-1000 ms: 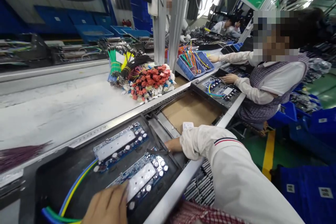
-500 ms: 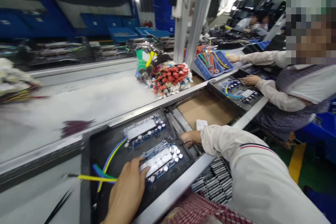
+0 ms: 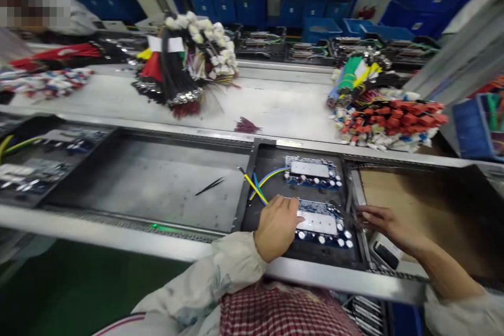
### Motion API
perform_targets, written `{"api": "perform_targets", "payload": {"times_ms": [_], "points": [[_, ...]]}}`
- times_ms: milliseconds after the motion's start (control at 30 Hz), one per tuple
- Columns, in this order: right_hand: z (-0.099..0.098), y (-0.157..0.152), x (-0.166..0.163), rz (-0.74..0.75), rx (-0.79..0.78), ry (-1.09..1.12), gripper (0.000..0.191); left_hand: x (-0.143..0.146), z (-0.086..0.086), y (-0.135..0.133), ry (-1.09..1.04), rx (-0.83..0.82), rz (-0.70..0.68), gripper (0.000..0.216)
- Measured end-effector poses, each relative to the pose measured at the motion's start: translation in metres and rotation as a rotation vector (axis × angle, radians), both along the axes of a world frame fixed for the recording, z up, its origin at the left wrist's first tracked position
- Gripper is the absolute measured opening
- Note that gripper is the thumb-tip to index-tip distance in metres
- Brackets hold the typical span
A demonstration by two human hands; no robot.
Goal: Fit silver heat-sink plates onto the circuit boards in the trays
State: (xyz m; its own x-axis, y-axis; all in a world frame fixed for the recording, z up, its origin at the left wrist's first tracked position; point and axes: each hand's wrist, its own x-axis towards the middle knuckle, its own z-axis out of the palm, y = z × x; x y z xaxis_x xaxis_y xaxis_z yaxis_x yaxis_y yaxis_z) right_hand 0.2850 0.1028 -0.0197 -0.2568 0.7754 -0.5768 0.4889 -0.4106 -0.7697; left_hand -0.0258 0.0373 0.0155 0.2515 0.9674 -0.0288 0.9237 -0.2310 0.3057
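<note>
My left hand (image 3: 277,227) lies over the left end of the lower circuit board (image 3: 318,223), its fingers bent round that end and the thumb on the board's pale plate. Blue, green and yellow wires (image 3: 255,186) run out beside it. Behind it is the upper circuit board (image 3: 311,169), also flat in the black tray (image 3: 262,155). My right hand (image 3: 388,226) is at the tray's right rim, thumb and fingers closed on something dark and blurred there. Below that hand sits a small white device (image 3: 386,253) with a dark window.
Black tweezers (image 3: 209,186) lie on the grey surface at left. Bundles of wires with white connectors (image 3: 214,44) and red connectors (image 3: 405,114) stand on the bench behind. Brown cardboard (image 3: 409,194) lies at right. Another tray with boards (image 3: 51,160) is at far left.
The view has swung left, so the tray appears further right and the co-worker at right has left the picture. Both hands keep about the same places on the board and rim.
</note>
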Motion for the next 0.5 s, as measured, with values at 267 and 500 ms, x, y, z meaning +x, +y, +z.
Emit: {"api": "perform_targets", "payload": {"times_ms": [267,500], "points": [[0.008,-0.013,0.01,0.021,0.423,-0.335,0.067,-0.054,-0.009,-0.011,0.1,0.219,0.235,0.043],[-0.018,-0.01,0.016,0.162,0.614,-0.478,0.056,-0.063,-0.027,0.018,0.161,0.244,0.118,0.054]]}}
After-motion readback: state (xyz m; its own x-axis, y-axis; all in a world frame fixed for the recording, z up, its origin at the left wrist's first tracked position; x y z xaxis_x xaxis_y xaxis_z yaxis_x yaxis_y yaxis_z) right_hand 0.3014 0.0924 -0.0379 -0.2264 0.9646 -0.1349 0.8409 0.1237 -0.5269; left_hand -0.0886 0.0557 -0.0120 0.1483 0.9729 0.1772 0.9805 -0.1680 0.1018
